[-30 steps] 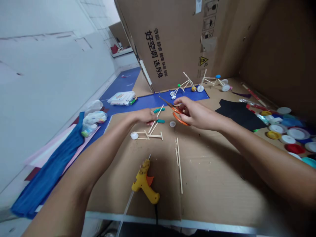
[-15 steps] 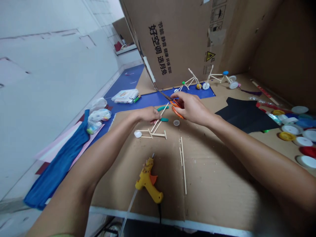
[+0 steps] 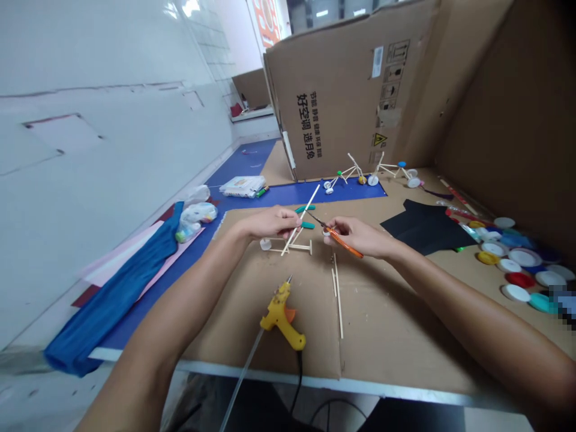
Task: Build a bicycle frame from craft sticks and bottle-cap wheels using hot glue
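Two hands (image 3: 279,222) (image 3: 356,236) near each other over cardboard (image 3: 387,330)

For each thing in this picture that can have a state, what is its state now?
Left hand: pinching a wooden stick
Right hand: holding scissors
Scissors: blade opening unclear
Glue gun: lying on its side, glue stick inserted, power unclear
Teal handles: spread apart
Stick models: standing at the back
Black sheet: lying flat
Bottle caps: loosely grouped
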`<state>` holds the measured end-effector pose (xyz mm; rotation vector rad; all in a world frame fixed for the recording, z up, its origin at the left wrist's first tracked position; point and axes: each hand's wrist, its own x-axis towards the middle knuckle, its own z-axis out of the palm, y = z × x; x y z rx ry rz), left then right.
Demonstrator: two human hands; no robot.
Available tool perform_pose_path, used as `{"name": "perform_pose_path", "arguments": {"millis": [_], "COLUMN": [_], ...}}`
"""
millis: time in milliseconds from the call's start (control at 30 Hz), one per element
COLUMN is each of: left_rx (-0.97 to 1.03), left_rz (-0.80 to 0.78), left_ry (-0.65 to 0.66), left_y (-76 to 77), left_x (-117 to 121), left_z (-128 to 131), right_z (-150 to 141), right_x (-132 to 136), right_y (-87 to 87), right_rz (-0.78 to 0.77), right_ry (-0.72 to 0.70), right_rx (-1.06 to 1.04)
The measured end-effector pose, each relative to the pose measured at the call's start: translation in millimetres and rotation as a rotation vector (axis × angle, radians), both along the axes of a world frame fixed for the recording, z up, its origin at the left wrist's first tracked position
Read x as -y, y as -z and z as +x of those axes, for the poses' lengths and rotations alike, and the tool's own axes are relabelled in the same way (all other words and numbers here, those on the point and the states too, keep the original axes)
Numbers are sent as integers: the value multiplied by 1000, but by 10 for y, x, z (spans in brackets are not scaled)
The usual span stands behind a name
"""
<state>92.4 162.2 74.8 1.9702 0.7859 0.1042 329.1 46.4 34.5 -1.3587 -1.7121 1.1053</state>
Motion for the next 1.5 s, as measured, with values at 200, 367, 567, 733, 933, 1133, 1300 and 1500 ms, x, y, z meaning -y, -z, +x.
{"name": "perform_pose_path", "arguments": {"millis": [200,367,567,733,933,1133,1300,1500], "left_rx": [-2,-158,-350,-405,-433,-407,-363,-369], "left_rz": [72,200,281,232,174,137,82,97], "left_ry": [-82,-101,-16,7,14,50,43,26], "left_y": [-10,42,253,325,411,484,499,523], "left_x": [-110,-437,-703,-708,-767,-832,-801,-789], "left_z": [-54,168,415,481,461,285,247,265], "right_z": [12,191,382,468,413,345,386,355], "right_x": [9,-171,-512,-756,-898,-961,-992,-1062], "right_y": [-34,-41,37,184,325,404,448,485], "right_rz": [-6,-74,-148,-204,-392,-457,-490,-526], "right_ry": [28,40,-50,-163,-270,-296,-277,-285], "right_rx": [1,28,203,244,99,4,-91,-89]}}
